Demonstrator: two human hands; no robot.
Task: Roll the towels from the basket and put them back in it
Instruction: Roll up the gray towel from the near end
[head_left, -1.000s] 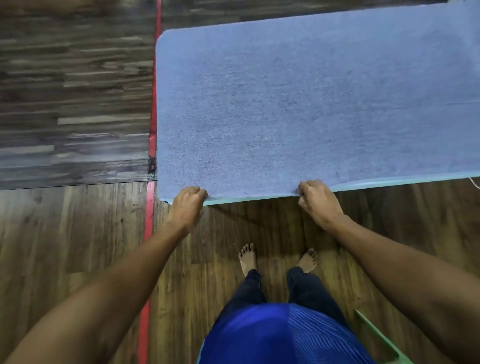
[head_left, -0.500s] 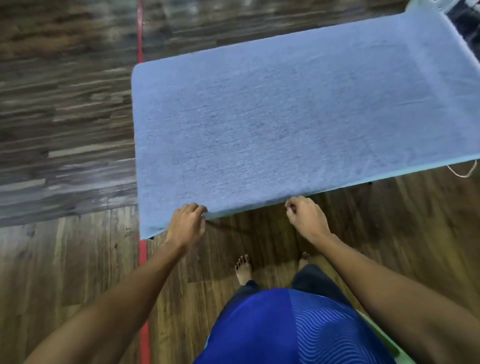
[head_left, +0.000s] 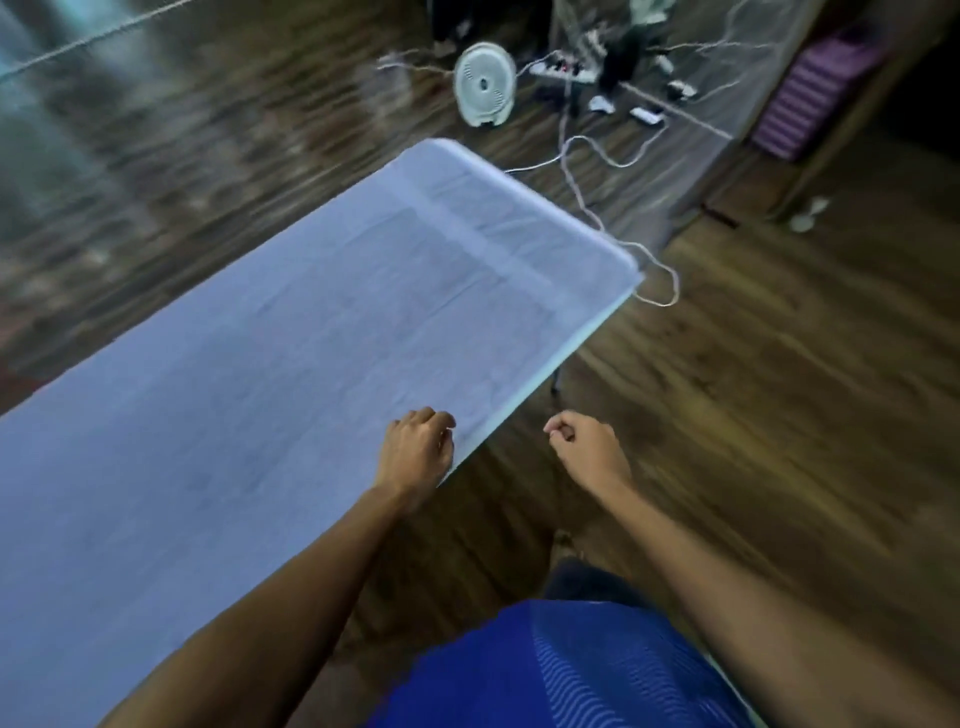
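Observation:
A large light-blue towel (head_left: 291, 364) lies spread flat over a table, with its short end at the upper right. At the towel's near edge sits my left hand (head_left: 418, 449), fingers curled; the blur hides whether it pinches the cloth. To the right, my right hand (head_left: 587, 447) hangs off the table over the wooden floor, loosely curled and holding nothing. The whole frame is motion-blurred, and I cannot make out the basket.
Beyond the towel's far end a white fan (head_left: 485, 85) stands on the floor beside a power strip (head_left: 563, 70). White cables (head_left: 660, 291) trail past the table corner. A purple striped object (head_left: 810, 98) is at the upper right.
The view has swung to the right end of the towel. My right hand has let go of the towel's edge and moved off the table. My left hand has slid right along the edge.

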